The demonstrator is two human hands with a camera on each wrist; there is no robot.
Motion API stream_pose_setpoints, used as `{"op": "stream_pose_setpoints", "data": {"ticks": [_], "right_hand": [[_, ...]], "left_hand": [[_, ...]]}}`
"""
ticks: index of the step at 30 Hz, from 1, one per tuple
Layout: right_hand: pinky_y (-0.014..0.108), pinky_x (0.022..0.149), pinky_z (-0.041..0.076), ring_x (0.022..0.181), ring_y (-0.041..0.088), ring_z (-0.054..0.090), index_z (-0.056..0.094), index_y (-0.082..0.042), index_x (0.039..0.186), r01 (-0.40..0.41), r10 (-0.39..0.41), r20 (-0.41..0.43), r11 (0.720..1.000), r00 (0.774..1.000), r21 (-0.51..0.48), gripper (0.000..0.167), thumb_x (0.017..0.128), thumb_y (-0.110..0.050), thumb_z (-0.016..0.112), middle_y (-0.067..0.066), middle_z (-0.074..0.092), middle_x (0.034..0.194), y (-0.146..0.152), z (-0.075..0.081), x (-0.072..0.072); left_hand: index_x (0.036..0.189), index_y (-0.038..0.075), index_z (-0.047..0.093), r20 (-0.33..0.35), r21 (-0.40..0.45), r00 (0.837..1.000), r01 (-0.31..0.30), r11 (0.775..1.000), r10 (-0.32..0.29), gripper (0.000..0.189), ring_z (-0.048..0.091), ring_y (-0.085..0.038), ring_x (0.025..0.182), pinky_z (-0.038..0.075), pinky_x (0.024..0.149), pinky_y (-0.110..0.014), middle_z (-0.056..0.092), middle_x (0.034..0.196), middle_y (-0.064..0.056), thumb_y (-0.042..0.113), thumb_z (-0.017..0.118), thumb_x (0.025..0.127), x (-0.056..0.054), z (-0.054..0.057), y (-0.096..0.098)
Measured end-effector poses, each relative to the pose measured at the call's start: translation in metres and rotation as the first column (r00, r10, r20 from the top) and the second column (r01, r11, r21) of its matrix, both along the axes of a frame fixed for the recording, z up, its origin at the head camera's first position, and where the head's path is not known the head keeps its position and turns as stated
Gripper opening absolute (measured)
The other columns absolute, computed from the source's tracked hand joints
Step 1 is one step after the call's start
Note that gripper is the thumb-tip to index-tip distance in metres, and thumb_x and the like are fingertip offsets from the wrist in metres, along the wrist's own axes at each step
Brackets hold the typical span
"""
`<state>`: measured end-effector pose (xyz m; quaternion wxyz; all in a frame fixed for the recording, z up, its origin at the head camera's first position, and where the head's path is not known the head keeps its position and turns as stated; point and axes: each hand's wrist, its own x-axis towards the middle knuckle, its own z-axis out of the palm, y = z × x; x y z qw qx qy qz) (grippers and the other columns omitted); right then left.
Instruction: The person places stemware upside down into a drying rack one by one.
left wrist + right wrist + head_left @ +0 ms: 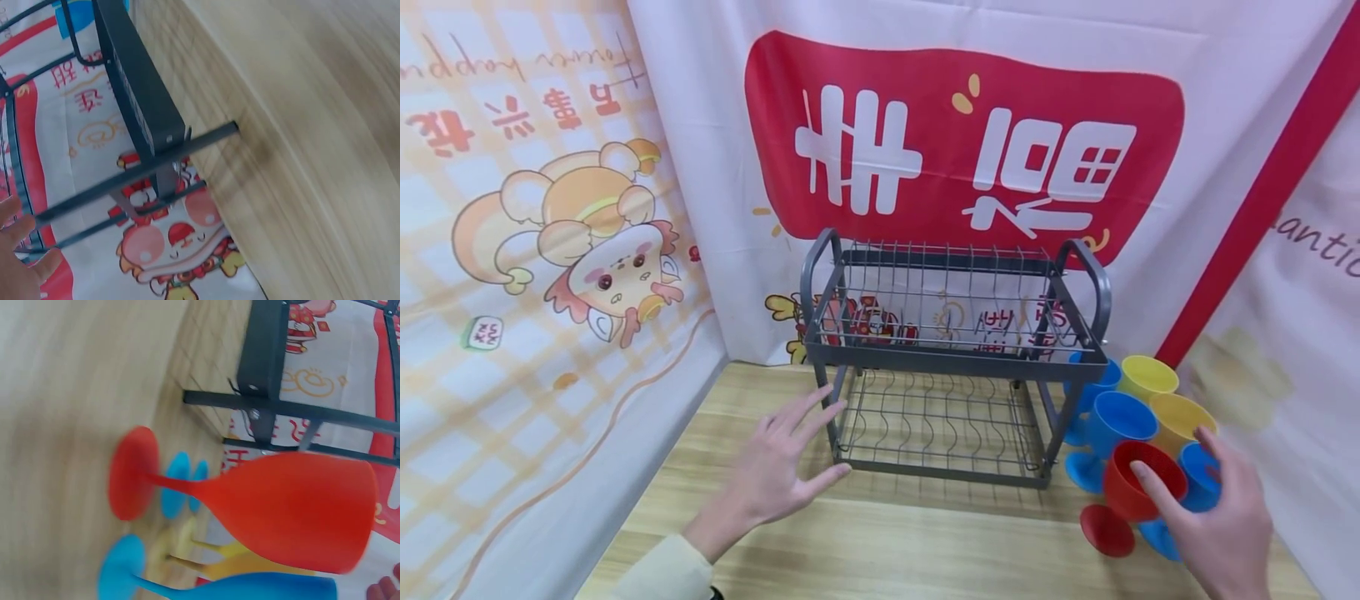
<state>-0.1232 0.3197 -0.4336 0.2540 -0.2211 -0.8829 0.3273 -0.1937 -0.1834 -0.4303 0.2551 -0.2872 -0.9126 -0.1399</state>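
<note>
A red plastic goblet [1127, 492] stands upright at the front of a cluster of goblets on the right. My right hand [1228, 525] is right at its rim, thumb and fingers spread apart. From the right wrist, the fingertips [382, 590] show beyond the rim of the red goblet, with a gap between. To the left, my left hand [775, 471] hovers with fingers spread and nothing in it, near the left front post of a dark grey two-tier dish rack [955, 367]. The left wrist view shows its fingers beside the rack frame [134, 81].
Behind the red goblet stand blue goblets [1123, 421], a yellow goblet [1150, 379] and an orange-yellow goblet [1183, 417], close to the rack's right side. Printed cloth [700, 150] hangs around the back and sides of the wooden table [880, 542].
</note>
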Motion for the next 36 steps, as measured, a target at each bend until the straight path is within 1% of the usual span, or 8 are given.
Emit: {"op": "stream_pose_setpoints", "data": {"ticks": [2,4,7,9,13,17,24,36], "right_hand": [[0.070,0.105,0.052,0.142,0.043,0.048,0.035,-0.021,0.166,0.042,-0.042,-0.031,0.999,0.999,-0.007,0.095,0.088,-0.034,0.087,0.018,0.046,0.163,-0.007,-0.006,0.004],[0.047,0.114,0.054,0.140,0.039,0.051,0.041,-0.024,0.163,0.073,-0.074,-0.095,0.997,0.993,-0.005,0.091,0.086,-0.033,0.089,0.014,0.051,0.160,-0.013,-0.013,0.008],[0.010,0.111,0.039,0.137,0.034,0.055,0.047,-0.027,0.160,0.101,-0.100,-0.204,0.995,0.974,-0.005,0.087,0.084,-0.032,0.090,0.009,0.057,0.157,-0.023,-0.023,0.014],[-0.001,0.105,0.030,0.137,0.034,0.056,0.049,-0.028,0.159,0.105,-0.108,-0.250,0.994,0.962,-0.022,0.085,0.085,-0.030,0.090,0.008,0.057,0.156,-0.029,-0.028,0.016],[0.026,0.121,0.043,0.143,0.032,0.052,0.042,-0.031,0.162,0.140,-0.156,-0.188,0.985,0.970,-0.096,0.088,0.087,-0.033,0.088,0.005,0.052,0.162,-0.040,-0.033,0.017],[0.059,0.118,0.047,0.150,0.034,0.046,0.036,-0.032,0.165,0.172,-0.190,-0.115,0.974,0.975,-0.146,0.091,0.089,-0.033,0.086,0.007,0.046,0.166,-0.045,-0.037,0.017],[0.062,0.116,0.046,0.155,0.031,0.041,0.032,-0.040,0.165,0.210,-0.241,-0.109,0.948,0.964,-0.238,0.090,0.092,-0.039,0.083,0.002,0.042,0.170,-0.049,-0.046,0.017],[0.067,0.109,0.048,0.156,0.035,0.039,0.029,-0.043,0.165,0.251,-0.287,-0.066,0.912,0.956,-0.324,0.093,0.090,-0.037,0.084,0.003,0.038,0.171,-0.052,-0.060,0.017]], "left_hand": [[0.163,0.030,0.041,0.006,-0.001,1.000,0.014,1.000,-0.014,0.088,0.051,-0.033,0.149,0.050,0.111,-0.063,0.036,0.173,-0.002,0.064,0.074,0.089,0.001,-0.002,0.006],[0.164,0.031,0.039,0.018,-0.005,1.000,0.023,1.000,-0.023,0.089,0.051,-0.032,0.149,0.049,0.112,-0.062,0.036,0.173,-0.001,0.063,0.074,0.089,0.001,-0.005,0.012],[0.165,0.031,0.037,0.038,-0.010,0.999,0.033,0.999,-0.032,0.088,0.051,-0.029,0.150,0.047,0.116,-0.062,0.037,0.172,-0.001,0.066,0.070,0.092,0.001,-0.009,0.020],[0.165,0.031,0.036,0.055,-0.008,0.998,0.034,0.999,-0.033,0.086,0.050,-0.028,0.150,0.046,0.117,-0.061,0.037,0.173,0.000,0.068,0.066,0.093,0.001,-0.011,0.026],[0.165,0.033,0.036,0.096,0.031,0.995,0.038,0.999,-0.041,0.085,0.050,-0.028,0.151,0.045,0.118,-0.061,0.036,0.173,0.003,0.067,0.068,0.093,-0.001,-0.016,0.040],[0.165,0.035,0.035,0.157,0.088,0.985,0.054,0.995,-0.067,0.084,0.048,-0.029,0.152,0.042,0.120,-0.064,0.034,0.174,0.006,0.064,0.069,0.093,-0.003,-0.020,0.057],[0.165,0.036,0.035,0.248,0.223,0.957,0.096,0.970,-0.152,0.081,0.044,-0.027,0.155,0.038,0.121,-0.067,0.033,0.174,0.007,0.065,0.065,0.095,-0.007,-0.023,0.086],[0.164,0.042,0.031,0.329,0.332,0.913,0.128,0.935,-0.241,0.078,0.043,-0.024,0.156,0.036,0.122,-0.068,0.034,0.173,0.012,0.062,0.065,0.097,-0.007,-0.033,0.131]]}}
